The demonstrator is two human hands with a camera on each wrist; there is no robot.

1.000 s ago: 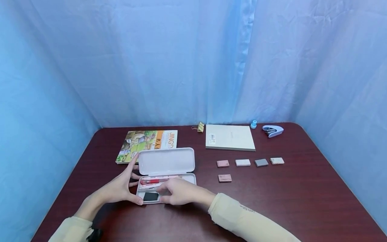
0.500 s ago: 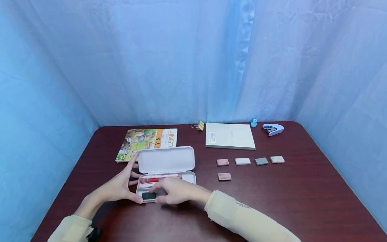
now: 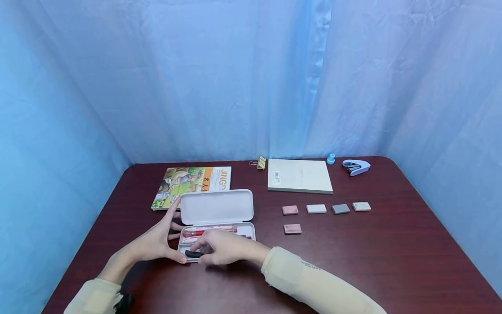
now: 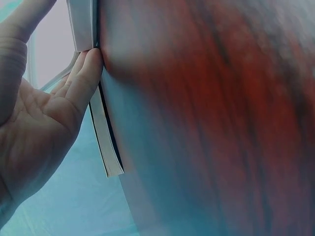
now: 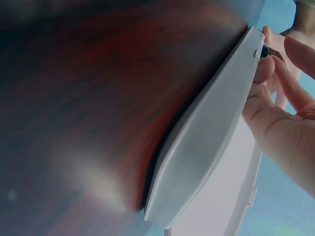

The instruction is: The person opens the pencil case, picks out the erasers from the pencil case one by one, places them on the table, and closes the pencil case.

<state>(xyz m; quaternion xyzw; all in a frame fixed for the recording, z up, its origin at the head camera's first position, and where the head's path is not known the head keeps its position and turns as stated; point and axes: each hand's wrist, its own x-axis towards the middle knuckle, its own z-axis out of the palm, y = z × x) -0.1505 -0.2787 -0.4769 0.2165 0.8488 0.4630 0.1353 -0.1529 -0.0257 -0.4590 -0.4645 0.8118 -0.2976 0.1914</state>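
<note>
Dark table (image 3: 353,261); open pencil case (image 3: 215,208): red pen (image 3: 194,233), black eraser (image 3: 193,254).

The desk (image 3: 353,261) looks like dark red-brown wood, smooth and faintly glossy. The pencil case (image 3: 216,208) is matt white plastic. Blue cloth (image 3: 235,78) hangs creased at 12 o'clock.

My right hand (image 3: 219,249) shifted slightly left along near edge of pencil case (image 3: 216,226), now closer to my left hand (image 3: 157,244). Black eraser (image 3: 193,254) lay flat in near left compartment, full rectangular face showing; now tipped, only thin dark sliver visible, my right fingertips (image 3: 201,257) pinching it. More of case's right end uncovered, dark item showing there. Gap between my two thumbs narrower
</note>
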